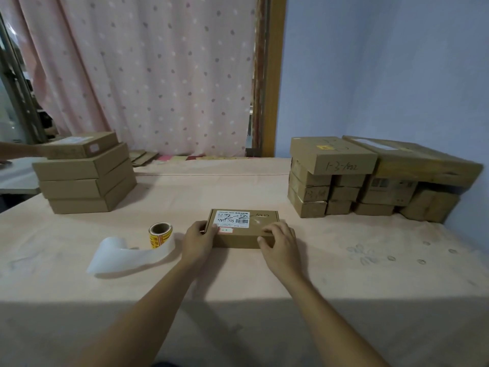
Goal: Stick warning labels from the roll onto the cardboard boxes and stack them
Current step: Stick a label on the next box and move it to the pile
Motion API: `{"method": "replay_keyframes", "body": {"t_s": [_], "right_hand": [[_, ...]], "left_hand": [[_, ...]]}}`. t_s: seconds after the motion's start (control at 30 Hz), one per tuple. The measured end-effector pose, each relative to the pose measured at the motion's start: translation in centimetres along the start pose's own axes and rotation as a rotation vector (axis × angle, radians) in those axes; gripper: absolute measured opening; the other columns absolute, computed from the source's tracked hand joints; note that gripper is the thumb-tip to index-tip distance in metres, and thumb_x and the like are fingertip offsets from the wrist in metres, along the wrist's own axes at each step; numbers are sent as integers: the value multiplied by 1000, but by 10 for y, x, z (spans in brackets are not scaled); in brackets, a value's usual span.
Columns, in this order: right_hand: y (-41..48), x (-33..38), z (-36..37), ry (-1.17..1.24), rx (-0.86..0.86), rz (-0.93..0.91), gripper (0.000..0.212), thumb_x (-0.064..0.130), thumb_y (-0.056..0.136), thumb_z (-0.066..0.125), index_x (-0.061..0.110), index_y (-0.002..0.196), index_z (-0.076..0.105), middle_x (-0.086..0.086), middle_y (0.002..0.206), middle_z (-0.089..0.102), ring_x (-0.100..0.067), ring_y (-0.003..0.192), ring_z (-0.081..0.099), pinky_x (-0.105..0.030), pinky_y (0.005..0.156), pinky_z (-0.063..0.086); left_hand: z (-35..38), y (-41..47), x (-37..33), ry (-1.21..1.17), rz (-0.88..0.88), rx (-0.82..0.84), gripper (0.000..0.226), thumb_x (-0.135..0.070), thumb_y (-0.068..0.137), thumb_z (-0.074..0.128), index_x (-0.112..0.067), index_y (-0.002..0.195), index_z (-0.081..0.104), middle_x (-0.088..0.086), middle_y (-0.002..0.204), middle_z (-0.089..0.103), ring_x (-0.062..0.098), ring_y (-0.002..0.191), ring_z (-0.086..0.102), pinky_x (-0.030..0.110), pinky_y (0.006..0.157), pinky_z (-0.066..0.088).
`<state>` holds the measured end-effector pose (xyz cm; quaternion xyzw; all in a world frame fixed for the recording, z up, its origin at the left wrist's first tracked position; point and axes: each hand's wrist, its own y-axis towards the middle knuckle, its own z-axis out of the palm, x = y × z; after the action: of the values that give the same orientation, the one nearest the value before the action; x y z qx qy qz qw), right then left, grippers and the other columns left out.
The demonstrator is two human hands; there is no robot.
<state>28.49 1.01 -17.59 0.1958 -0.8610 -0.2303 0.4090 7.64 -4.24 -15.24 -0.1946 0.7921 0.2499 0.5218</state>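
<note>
A flat cardboard box (260,221) with a white printed label lies in the middle of the table. My left hand (197,241) grips its left end, thumb on the top face. My right hand (280,241) rests fingers on its front right corner. To the left stands the roll of yellow and red warning labels (159,235), upright on its edge, with a long strip of bare white backing paper (127,256) curling out from it. A stack of several plain boxes (84,178) stands at the far left.
At the far right sits a pile of several boxes (370,178), the top one carrying a yellow label. Another person's hand (16,151) reaches in at the left edge to the top box of the left stack. A dotted curtain (158,75) hangs behind the cloth-covered table (238,300).
</note>
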Motion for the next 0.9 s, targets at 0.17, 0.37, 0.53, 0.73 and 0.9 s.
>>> {"method": "replay_keyframes", "body": {"t_s": [0.17, 0.37, 0.53, 0.73, 0.9], "right_hand": [[-2, -2, 2, -49, -6, -34, 19, 24, 92, 69, 18, 110, 68, 5, 121, 61, -13, 124, 42, -29, 100, 40], [-3, 2, 7, -132, -79, -72, 17, 24, 89, 66, 14, 102, 68, -2, 111, 65, -24, 116, 51, -37, 94, 45], [3, 15, 13, -165, -139, -137, 21, 29, 88, 57, 15, 97, 69, -1, 105, 67, -28, 102, 59, -40, 93, 48], [10, 82, 43, -45, -103, -249, 19, 31, 90, 52, 18, 93, 66, 2, 99, 66, -25, 95, 57, -40, 86, 45], [4, 122, 72, 95, 66, -295, 6, 21, 92, 60, 17, 89, 64, 5, 90, 62, -20, 92, 50, -35, 82, 42]], "left_hand": [[4, -13, 6, 2, 83, -51, 35, -33, 102, 56, -10, 128, 60, 2, 116, 65, 19, 106, 60, 26, 80, 42], [2, -20, 3, 88, 155, -66, 34, -30, 102, 56, -11, 130, 55, 1, 121, 56, 15, 106, 53, 27, 87, 39], [-24, -14, -3, 269, 340, -139, 22, -23, 95, 65, -14, 115, 65, -4, 114, 64, 18, 105, 58, 39, 85, 50], [-91, 12, -4, 747, 338, -274, 22, -30, 92, 66, -10, 100, 73, 6, 101, 69, 29, 103, 55, 39, 76, 45], [-112, 21, -1, 1067, 265, -134, 35, -45, 95, 54, -16, 75, 53, 5, 87, 68, 28, 93, 51, 36, 71, 30]]}}
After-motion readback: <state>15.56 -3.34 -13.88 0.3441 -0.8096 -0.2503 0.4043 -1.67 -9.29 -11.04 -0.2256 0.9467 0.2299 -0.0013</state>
